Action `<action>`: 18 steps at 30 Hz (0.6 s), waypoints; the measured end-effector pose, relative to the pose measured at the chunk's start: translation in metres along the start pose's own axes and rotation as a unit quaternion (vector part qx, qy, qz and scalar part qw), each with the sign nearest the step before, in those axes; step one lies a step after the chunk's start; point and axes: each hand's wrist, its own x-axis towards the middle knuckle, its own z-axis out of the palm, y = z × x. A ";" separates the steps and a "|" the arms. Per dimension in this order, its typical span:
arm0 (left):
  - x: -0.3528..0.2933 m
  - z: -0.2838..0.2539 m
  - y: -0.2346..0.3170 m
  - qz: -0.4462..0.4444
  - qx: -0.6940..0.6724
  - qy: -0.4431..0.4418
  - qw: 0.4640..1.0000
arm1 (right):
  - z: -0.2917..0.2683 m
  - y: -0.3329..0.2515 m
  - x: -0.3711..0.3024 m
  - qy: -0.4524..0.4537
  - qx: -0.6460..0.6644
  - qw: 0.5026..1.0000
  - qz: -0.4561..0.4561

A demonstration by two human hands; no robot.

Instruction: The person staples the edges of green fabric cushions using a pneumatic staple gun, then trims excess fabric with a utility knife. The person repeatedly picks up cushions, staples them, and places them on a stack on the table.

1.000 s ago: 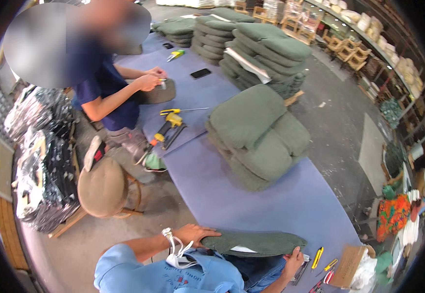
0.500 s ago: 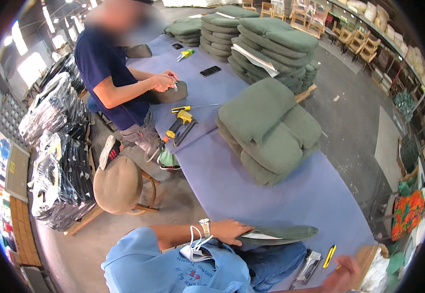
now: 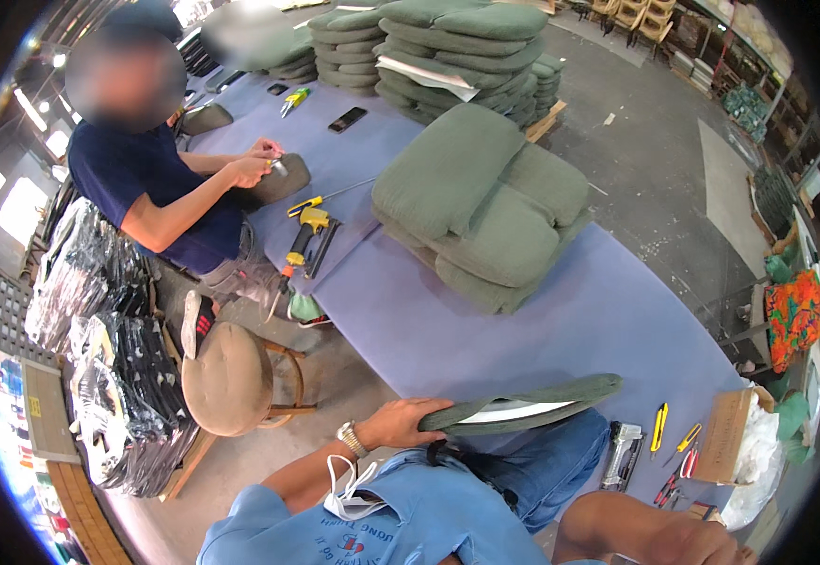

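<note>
My left hand (image 3: 401, 423) grips the left end of a green fabric cushion (image 3: 584, 388), its fingers wrapped over the edge. The cushion rests tilted on my lap, and a white strip of its underside shows. At the lower right my right hand (image 3: 697, 543) is bent over the table's near end, partly cut off by the picture's edge. Its fingers are too hidden to make out. Close by lie a grey staple gun (image 3: 623, 456), a yellow cutter knife (image 3: 659, 427), a yellow-handled screwdriver (image 3: 687, 439) and red-handled pliers (image 3: 689, 460).
Ahead on the blue-covered table (image 3: 542, 339) sits a pile of green cushions (image 3: 485, 207), with taller stacks (image 3: 457, 56) behind. A yellow nail gun (image 3: 311, 231) lies mid-table. Across at left, a co-worker (image 3: 160, 169) handles a cushion. A cardboard box (image 3: 723, 435) stands right; a round stool (image 3: 228, 379) left.
My view has swung, so the scene sits further left and more tools show at right. My right hand has moved toward the near table end. My left hand keeps hold of the cushion.
</note>
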 end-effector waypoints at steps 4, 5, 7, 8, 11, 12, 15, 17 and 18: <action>-0.008 0.006 -0.003 -0.009 -0.031 0.043 0.999 | 0.006 -0.011 -0.002 -0.007 -0.019 1.000 0.019; -0.007 0.008 -0.004 0.002 -0.029 0.052 0.998 | 0.005 -0.012 -0.002 -0.007 -0.020 1.000 0.019; -0.005 0.011 -0.004 0.023 -0.024 0.072 0.997 | 0.006 -0.017 -0.004 -0.005 -0.030 0.999 0.019; -0.005 0.010 -0.003 0.016 -0.018 0.069 0.997 | 0.007 -0.021 -0.004 -0.004 -0.030 0.999 0.021; -0.007 0.011 0.001 -0.003 -0.016 0.068 0.998 | 0.003 -0.024 -0.006 -0.003 -0.044 0.999 0.018; -0.009 0.013 -0.001 -0.007 -0.010 0.072 0.997 | 0.001 -0.024 -0.007 -0.003 -0.047 0.999 0.013; -0.012 0.021 -0.007 -0.008 0.011 0.078 0.997 | 0.000 -0.024 -0.012 -0.012 -0.064 0.998 0.018; -0.013 0.021 -0.008 -0.008 0.016 0.082 0.996 | -0.002 -0.025 -0.016 -0.009 -0.074 0.997 0.022; -0.014 0.023 -0.008 -0.011 0.017 0.082 0.996 | -0.003 -0.028 -0.017 -0.004 -0.080 0.996 0.025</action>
